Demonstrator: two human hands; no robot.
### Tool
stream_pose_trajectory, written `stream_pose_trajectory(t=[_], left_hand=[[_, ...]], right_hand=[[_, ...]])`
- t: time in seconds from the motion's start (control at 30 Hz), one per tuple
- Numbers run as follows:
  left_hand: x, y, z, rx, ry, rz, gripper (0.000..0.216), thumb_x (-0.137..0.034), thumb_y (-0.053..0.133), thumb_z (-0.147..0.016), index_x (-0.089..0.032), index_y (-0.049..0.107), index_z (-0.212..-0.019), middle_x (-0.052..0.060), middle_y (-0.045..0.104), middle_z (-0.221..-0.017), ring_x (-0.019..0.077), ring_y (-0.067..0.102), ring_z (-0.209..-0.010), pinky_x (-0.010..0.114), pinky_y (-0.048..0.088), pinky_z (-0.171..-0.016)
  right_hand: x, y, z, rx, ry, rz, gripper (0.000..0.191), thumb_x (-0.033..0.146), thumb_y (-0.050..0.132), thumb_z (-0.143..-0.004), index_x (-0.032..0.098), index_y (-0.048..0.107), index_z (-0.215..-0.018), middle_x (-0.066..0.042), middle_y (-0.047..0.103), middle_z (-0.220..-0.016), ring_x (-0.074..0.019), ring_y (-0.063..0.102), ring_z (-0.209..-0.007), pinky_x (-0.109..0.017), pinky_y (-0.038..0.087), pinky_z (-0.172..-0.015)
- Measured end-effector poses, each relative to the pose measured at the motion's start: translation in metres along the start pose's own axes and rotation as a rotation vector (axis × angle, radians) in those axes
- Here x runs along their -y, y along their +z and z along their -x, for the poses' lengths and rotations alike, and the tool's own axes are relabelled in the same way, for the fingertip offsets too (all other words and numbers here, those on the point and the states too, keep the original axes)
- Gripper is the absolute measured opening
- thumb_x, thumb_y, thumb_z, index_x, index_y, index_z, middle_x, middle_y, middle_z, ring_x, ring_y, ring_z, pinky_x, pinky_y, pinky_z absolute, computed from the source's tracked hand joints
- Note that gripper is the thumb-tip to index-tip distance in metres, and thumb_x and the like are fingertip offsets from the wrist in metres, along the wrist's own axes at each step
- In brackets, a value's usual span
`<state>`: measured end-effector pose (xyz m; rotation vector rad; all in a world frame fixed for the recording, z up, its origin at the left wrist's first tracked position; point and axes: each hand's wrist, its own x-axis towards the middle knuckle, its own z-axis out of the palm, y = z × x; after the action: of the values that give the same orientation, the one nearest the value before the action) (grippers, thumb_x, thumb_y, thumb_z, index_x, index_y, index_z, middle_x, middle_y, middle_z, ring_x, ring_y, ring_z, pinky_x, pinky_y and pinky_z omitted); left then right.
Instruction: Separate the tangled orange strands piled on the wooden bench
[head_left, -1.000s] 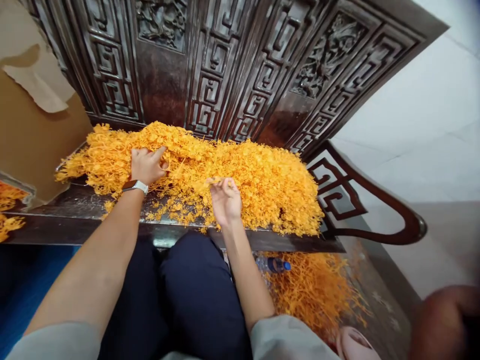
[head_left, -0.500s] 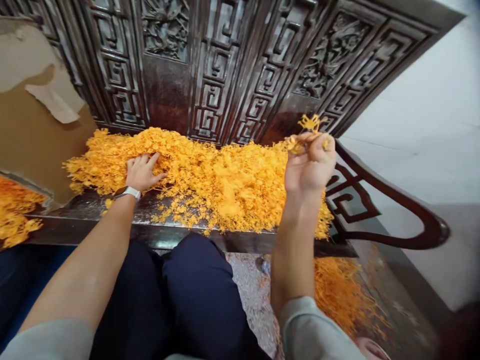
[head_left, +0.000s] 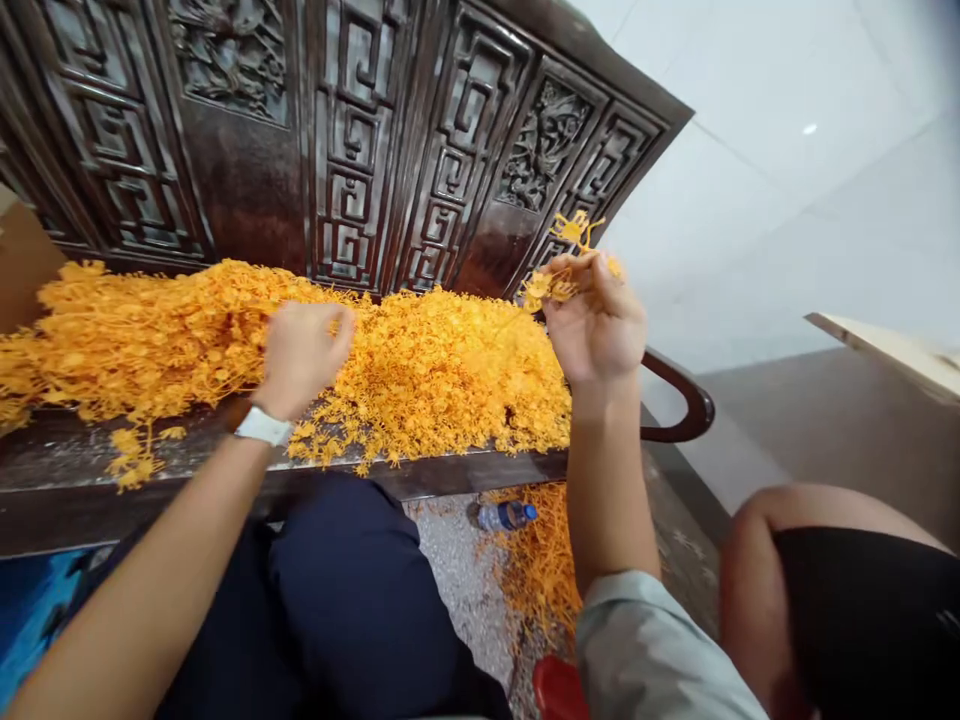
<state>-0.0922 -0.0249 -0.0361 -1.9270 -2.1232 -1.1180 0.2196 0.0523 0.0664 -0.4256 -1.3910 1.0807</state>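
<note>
My right hand point(head_left: 596, 315) is raised over the right end of the heap, its fingers closed on a few small yellow-orange plastic-looking flower pieces point(head_left: 574, 230) with thin spidery arms. My left hand point(head_left: 304, 345), with a white watch band on the wrist, is over the middle of the heap. It is blurred and looks curled, with the thumb against the fingers; what it holds, if anything, is hidden. The heap of the same pieces point(head_left: 442, 380) spreads along the dark wooden bench seat point(head_left: 465, 475), deeper orange on the left and yellower on the right.
The bench's carved back point(head_left: 255, 190) rises behind the heap, with a curved armrest point(head_left: 686, 410) at right. Under the bench lie a plastic bottle point(head_left: 506, 515) and more orange strands point(head_left: 547, 570). Another person's knee point(head_left: 757, 540) is at lower right. Cardboard point(head_left: 26, 265) stands at far left.
The view has swung right, bringing in another person's leg and the bottle. My left hand has gone from spread flat on the heap to curled and lifted. My right hand still holds its pieces.
</note>
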Motion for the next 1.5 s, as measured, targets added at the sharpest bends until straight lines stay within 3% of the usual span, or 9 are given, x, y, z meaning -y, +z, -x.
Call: stream_pose_trajectory(t=[0.17,0.4,0.8,1.0,1.13,1.2,1.37,1.43,1.5], left_hand=[[-0.086,0.024,0.02,0.152,0.18,0.883,0.059,-0.058,0.065,-0.098,-0.019,0.062,-0.142,0.016,0.067,-0.143,0.0267,0.067,-0.121,0.041,0.052,-0.102],[-0.077,0.038,0.021,0.238,-0.027,1.241,0.038,-0.055,0.061,-0.101,-0.02,0.061,-0.087,-0.001,0.058,-0.066,0.013,0.055,-0.059,0.03,0.044,-0.061],[-0.048,0.021,0.021,0.102,-0.09,0.976,0.041,-0.051,0.06,-0.102,-0.021,0.058,-0.074,-0.002,0.052,-0.059,0.0131,0.047,-0.054,0.031,0.034,-0.055],[-0.053,0.045,0.004,-0.054,-0.069,0.852,0.039,-0.041,0.063,-0.098,-0.02,0.055,-0.066,-0.002,0.045,-0.057,0.0137,0.039,-0.055,0.031,0.025,-0.056],[-0.057,0.068,-0.006,0.064,-0.078,0.946,0.033,-0.037,0.064,-0.093,-0.019,0.055,-0.066,-0.003,0.047,-0.06,0.0136,0.042,-0.058,0.028,0.029,-0.058],[-0.049,0.076,-0.011,0.044,-0.226,1.065,0.035,-0.042,0.063,-0.094,-0.02,0.054,-0.068,-0.004,0.041,-0.057,0.0124,0.037,-0.053,0.027,0.028,-0.054],[-0.021,0.077,-0.023,0.006,-0.369,1.135,0.036,-0.052,0.067,-0.093,-0.021,0.061,-0.076,-0.006,0.031,-0.055,0.0107,0.025,-0.048,0.027,0.018,-0.048],[-0.021,0.073,-0.022,-0.004,-0.29,1.12,0.038,-0.056,0.068,-0.093,-0.021,0.064,-0.078,-0.006,0.031,-0.056,0.011,0.025,-0.05,0.027,0.02,-0.049],[-0.026,0.068,-0.019,-0.034,-0.23,1.102,0.041,-0.059,0.067,-0.093,-0.02,0.067,-0.08,-0.005,0.034,-0.057,0.0118,0.028,-0.052,0.028,0.025,-0.051]], right_hand=[[-0.013,0.053,0.023,0.086,0.024,0.114,0.008,0.033,0.077,-0.09,0.027,0.077,-0.095,-0.001,0.074,-0.098,-0.0164,0.072,-0.096,-0.035,0.059,-0.095],[-0.048,0.092,0.039,0.169,0.088,0.217,0.045,0.03,0.086,-0.078,0.029,0.065,-0.119,-0.004,0.069,-0.121,-0.0204,0.067,-0.109,-0.036,0.061,-0.095],[-0.082,0.095,0.055,-0.082,0.391,-0.083,0.043,0.026,0.09,-0.068,0.025,0.062,-0.101,0.001,0.066,-0.091,-0.0134,0.065,-0.088,-0.029,0.058,-0.086],[-0.089,0.092,0.098,-0.18,0.324,0.122,0.033,0.023,0.088,-0.072,0.024,0.064,-0.096,0.001,0.065,-0.086,-0.0132,0.062,-0.079,-0.03,0.057,-0.077],[-0.079,0.104,0.142,-0.329,0.424,-0.045,0.039,0.025,0.094,-0.069,0.024,0.065,-0.096,0.002,0.069,-0.085,-0.0121,0.065,-0.074,-0.026,0.057,-0.072],[-0.067,0.111,0.163,-0.155,0.469,-0.149,0.042,0.024,0.094,-0.07,0.025,0.066,-0.101,0.003,0.07,-0.079,-0.0127,0.066,-0.068,-0.026,0.058,-0.068],[-0.046,0.098,0.17,0.743,0.405,-0.383,0.024,0.039,0.087,-0.08,0.027,0.077,-0.098,-0.002,0.071,-0.068,-0.0175,0.067,-0.057,-0.031,0.059,-0.056],[-0.052,0.08,0.149,0.652,0.25,-0.362,0.024,0.05,0.085,-0.079,0.029,0.077,-0.086,-0.004,0.072,-0.072,-0.0186,0.068,-0.063,-0.032,0.06,-0.059],[-0.063,0.062,0.124,0.31,0.238,-0.278,0.033,0.062,0.076,-0.083,0.03,0.075,-0.092,-0.006,0.073,-0.086,-0.0198,0.07,-0.077,-0.034,0.063,-0.066]])
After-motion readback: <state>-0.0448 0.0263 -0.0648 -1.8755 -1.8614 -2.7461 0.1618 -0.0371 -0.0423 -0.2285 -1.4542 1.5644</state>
